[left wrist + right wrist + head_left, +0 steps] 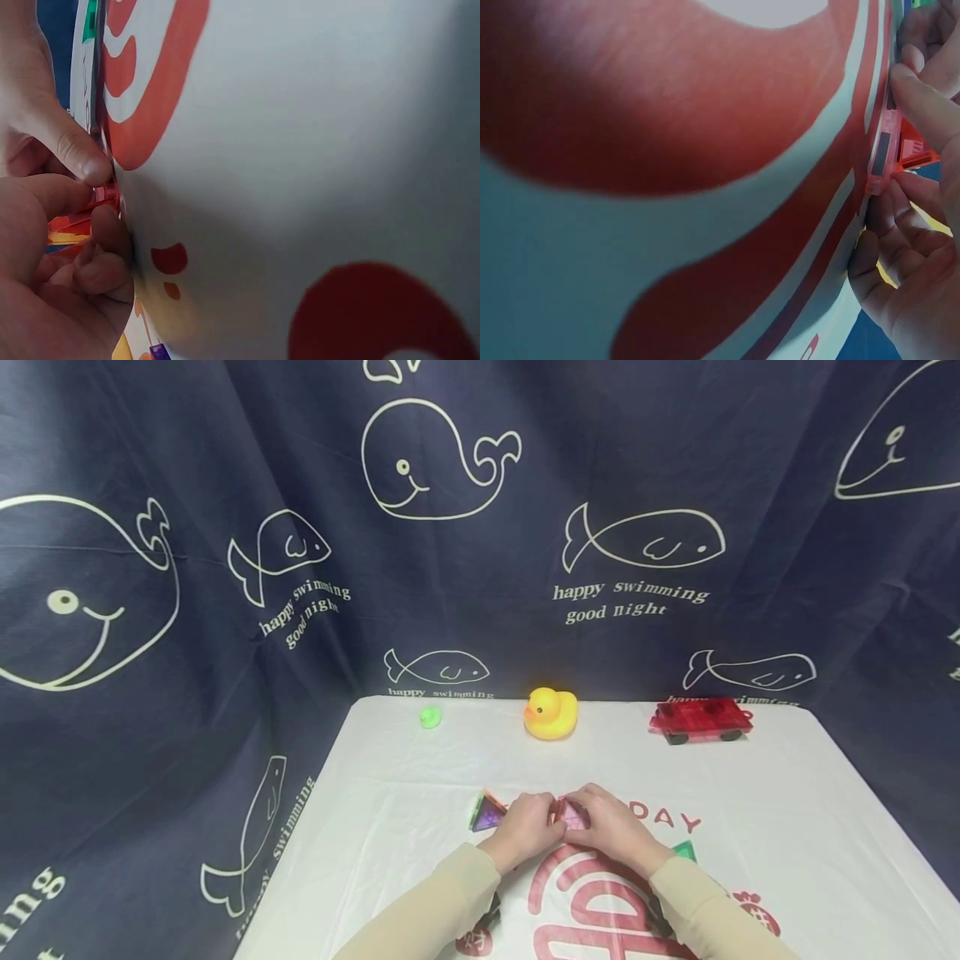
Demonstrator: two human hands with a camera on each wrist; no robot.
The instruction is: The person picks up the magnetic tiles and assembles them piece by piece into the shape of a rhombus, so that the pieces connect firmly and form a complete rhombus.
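Observation:
Close together at the middle of the table, both hands hold small translucent magnetic tiles. My right hand point(611, 823) pinches a pink tile point(573, 817) between thumb and fingers. Beside it, my left hand point(527, 828) grips the red part point(105, 196) of the same small build with curled fingers. In the right wrist view the pink tile point(885, 150) stands on edge near the tabletop, and an orange-red tile point(917, 148) leans behind it. Fingers hide much of how the tiles join. A purple triangular tile point(489, 815) with green and orange tiles lies left of my left hand.
Along the table's back edge are a small green duck point(430, 717), a larger yellow duck point(551, 716) and a red toy car point(705, 720). A green tile point(686, 850) lies by my right forearm. Dark printed curtains point(480, 577) surround the white table point(390, 760).

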